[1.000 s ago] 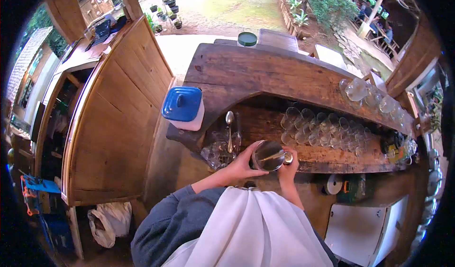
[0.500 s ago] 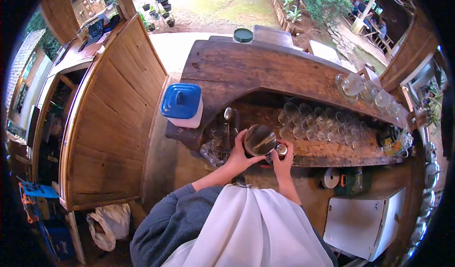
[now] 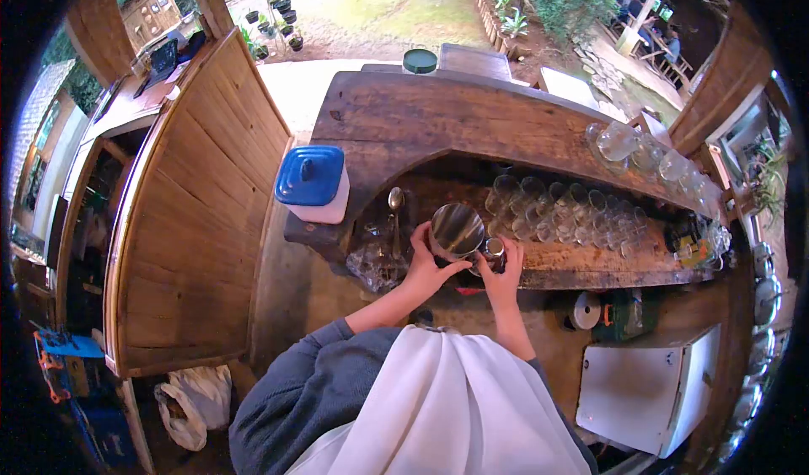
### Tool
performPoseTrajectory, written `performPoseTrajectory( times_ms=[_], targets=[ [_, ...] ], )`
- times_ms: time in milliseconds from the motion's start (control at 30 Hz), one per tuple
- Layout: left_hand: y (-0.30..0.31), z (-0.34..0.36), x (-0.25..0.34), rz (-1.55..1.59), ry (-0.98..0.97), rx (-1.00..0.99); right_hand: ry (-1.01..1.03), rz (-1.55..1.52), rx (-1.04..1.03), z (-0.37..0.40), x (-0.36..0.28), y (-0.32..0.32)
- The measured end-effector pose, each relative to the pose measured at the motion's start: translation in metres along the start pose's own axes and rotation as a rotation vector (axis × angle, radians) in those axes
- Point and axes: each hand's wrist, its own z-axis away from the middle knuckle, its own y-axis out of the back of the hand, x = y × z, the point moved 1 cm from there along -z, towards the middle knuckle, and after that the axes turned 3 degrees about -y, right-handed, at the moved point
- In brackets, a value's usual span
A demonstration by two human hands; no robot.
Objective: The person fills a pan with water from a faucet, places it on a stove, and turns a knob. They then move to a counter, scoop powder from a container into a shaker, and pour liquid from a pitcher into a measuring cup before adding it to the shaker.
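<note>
— Wooden desk (image 3: pixel 472 121) curves round you outdoors, with a yard (image 3: pixel 379 11) beyond it at 12 o'clock. Where is the steel cup (image 3: pixel 456 229)?
— It's dead ahead of you on the lower shelf (image 3: pixel 581 266), mouth up, long axis near upright. Your left hand (image 3: pixel 425 266) grips it from 8 o'clock, fingers curled round the wall.
— And your right hand (image 3: pixel 503 268)?
— It's at the cup's 4 o'clock, fingertips pinched on a small metal piece (image 3: pixel 494 246) just beside the wall. I cannot tell what the piece is. Your left hand has the fuller hold on the cup.
— What's around you?
— A row of glasses (image 3: pixel 565 214) runs off toward 3 o'clock. A spoon (image 3: pixel 394 201) and a blue-lidded tub (image 3: pixel 310 180) lie at 9 to 10 o'clock.
</note>
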Motion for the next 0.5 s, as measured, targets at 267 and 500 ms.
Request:
performPoseTrajectory(
  times_ms=[267, 500],
  targets=[
    [0.042, 0.009, 0.057, -0.175, -0.185, -0.062, 0.128, -0.142, 0.275, 0.026, -0.009, 0.023],
    [0.117, 0.022, 0.062, -0.175, -0.509, 0.057, 0.088, -0.274, -0.596, 0.03, -0.082, -0.012]
  ],
)
